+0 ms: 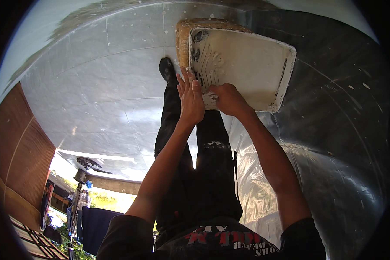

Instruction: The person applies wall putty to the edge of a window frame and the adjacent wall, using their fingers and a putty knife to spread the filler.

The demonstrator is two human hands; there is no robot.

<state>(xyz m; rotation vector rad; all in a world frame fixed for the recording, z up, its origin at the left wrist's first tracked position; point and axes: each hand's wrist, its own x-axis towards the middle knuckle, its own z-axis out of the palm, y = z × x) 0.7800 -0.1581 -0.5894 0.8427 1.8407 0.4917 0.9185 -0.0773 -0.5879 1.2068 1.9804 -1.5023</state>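
Observation:
A paint tray point(247, 65) with a white, paint-crusted rim and cream paint inside sits ahead of me, its ribbed slope on the left. My left hand point(191, 100) is held up at the tray's near left corner, fingers stretched out and nothing in it. Pale smears mark its fingertips. My right hand point(230, 99) is closed over the tray's near edge, close beside the left hand. Its curled fingers point toward the ribs. Whatever they grip, if anything, is hidden.
Under the tray stands a paint-spotted, tan-brown support point(184, 41). Grey sheeting point(104, 95) covers the ground at left, and dark, wrinkled plastic sheeting point(338, 95) lies at right. My dark-clad leg point(169, 104) reaches forward beside the tray. Hanging cloths point(97, 227) are at lower left.

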